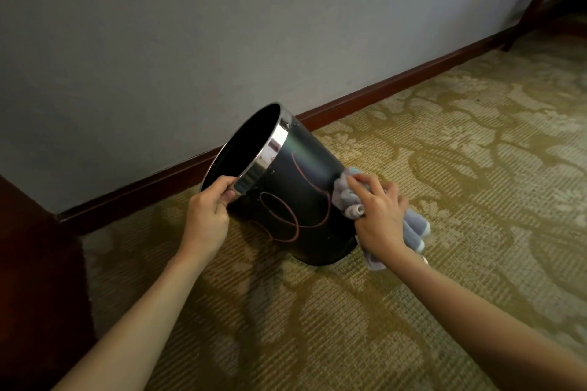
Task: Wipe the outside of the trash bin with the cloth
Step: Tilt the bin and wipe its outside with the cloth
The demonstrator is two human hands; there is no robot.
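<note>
- The left hand (208, 209) grips the bin's rim, thumb outside on the metal band and fingers curled over the lip into the mouth; it holds nothing else.
- The bin (295, 197) stands tilted on the carpet (444, 168) near the skirting board (381, 95), mouth leaning left toward the wall (190, 25), only the lower edge of its base touching the floor.
- It looks light: one hand at the rim seems enough to keep it tipped. The wall is stiff and round, so it should keep its shape under rubbing, though it may roll or pivot on that base edge if the rim hold slackens.
- The rim is the sensible place to hold, being the firmest part, with a lip for fingers.
- The body is a dark, smooth, slightly glossy cylinder, likely slippery to bare fingers, with thin pink looping lines on its side. The band (270, 155) is bright polished metal.
- The cloth (347, 197) is soft, grey-blue and bunched, pressed against the bin's lower right side near the base; loose folds hang out below the hand.
- The right hand (381, 216) clutches the cloth, fingers curled round the wad and pressing it to the bin.
- The carpet is ribbed, olive with a pale leafy pattern, probably giving the base some grip.
</note>
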